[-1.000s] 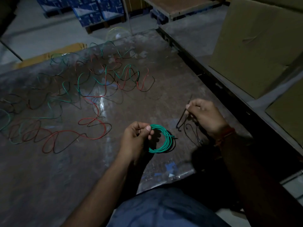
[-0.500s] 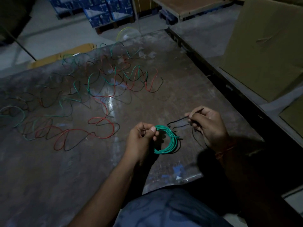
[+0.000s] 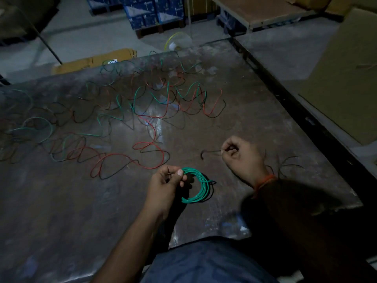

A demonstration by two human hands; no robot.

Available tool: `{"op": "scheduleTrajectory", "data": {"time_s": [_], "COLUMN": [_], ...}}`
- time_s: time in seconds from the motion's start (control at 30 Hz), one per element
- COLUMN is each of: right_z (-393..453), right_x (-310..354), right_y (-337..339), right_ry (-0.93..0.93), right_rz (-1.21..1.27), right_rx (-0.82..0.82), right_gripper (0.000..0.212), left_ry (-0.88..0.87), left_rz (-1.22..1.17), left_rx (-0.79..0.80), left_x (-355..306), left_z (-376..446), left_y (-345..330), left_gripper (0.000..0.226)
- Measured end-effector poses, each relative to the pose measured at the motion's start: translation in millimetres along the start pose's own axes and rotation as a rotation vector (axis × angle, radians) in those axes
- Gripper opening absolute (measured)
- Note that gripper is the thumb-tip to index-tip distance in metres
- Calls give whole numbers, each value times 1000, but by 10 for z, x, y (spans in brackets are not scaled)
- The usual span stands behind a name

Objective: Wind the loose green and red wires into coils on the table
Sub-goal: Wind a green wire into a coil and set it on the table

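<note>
Green coil (image 3: 196,185) sits at the near middle of the table (image 3: 265,123), held at its left edge by the left hand (image 3: 165,185). Thumb and fingers pinch the bundled turns there; the rest of the coil hangs out to the right of the hand, just above or on the tabletop, cannot tell which. A short dark loop pokes out at the coil's right side. Left forearm comes up from the bottom centre, wrist straight, knuckles toward the camera.

Right hand (image 3: 240,155) is up and to the right of the coil, apart from it. Fingers curled in a fist, pinching a thin dark wire end (image 3: 210,153) that sticks out leftward and hooks down at its tip. Palm faces down and left, wrist bent, an orange thread band (image 3: 265,180) at the wrist. More thin dark strands (image 3: 285,163) lie on the table just right of that wrist.

Loose red and green wires (image 3: 146,111) spread in tangled loops over the far and left table, well apart from both hands. Nearest red loop (image 3: 146,158) lies just up-left of the left hand, not touching it.

Beyond the table: a flat cardboard piece (image 3: 93,61) at the far edge, blue boxes (image 3: 151,11) on the floor, big cardboard sheets (image 3: 344,74) to the right. Dim lighting, details murky.
</note>
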State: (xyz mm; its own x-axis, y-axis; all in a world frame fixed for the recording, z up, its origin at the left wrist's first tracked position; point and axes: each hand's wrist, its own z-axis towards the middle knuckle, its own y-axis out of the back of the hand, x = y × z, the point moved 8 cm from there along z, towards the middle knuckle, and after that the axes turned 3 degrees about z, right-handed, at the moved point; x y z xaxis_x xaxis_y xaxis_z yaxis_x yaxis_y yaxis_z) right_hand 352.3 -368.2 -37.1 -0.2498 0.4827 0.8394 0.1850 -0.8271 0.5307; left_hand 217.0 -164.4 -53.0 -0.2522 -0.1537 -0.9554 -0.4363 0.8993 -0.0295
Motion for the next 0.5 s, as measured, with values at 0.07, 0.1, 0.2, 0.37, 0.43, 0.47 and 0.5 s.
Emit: {"op": "scheduleTrajectory", "data": {"time_s": [0.07, 0.1, 0.2, 0.37, 0.43, 0.47, 0.5], "right_z": [-75, -132, -246, -59, 99, 160, 209], "right_x": [3, 3, -20, 278, 429, 484, 522], "right_y": [-134, -180, -264, -163, -325, -477, -652], "right_ry": [48, 67, 45, 88, 121, 137, 165], "right_rz": [-135, -186, -296, -329, -323, -350, -423], "right_rx": [69, 94, 176, 31, 89, 170, 266], "right_gripper": [23, 20, 42, 28, 30, 35, 39], "left_ry": [-16, -25, -68, -75, -77, -80, -83], "left_rz": [0, 7, 47, 62, 56, 55, 52], "left_rx": [-6, -10, -30, -17, -1, 8, 18], "left_x": [-21, -36, -86, -97, -115, -121, -130], "left_z": [8, 15, 51, 70, 56, 52, 47], "left_y": [90, 138, 290, 363, 337, 328, 319], "left_gripper": [15, 14, 10, 11, 11, 11, 11]}}
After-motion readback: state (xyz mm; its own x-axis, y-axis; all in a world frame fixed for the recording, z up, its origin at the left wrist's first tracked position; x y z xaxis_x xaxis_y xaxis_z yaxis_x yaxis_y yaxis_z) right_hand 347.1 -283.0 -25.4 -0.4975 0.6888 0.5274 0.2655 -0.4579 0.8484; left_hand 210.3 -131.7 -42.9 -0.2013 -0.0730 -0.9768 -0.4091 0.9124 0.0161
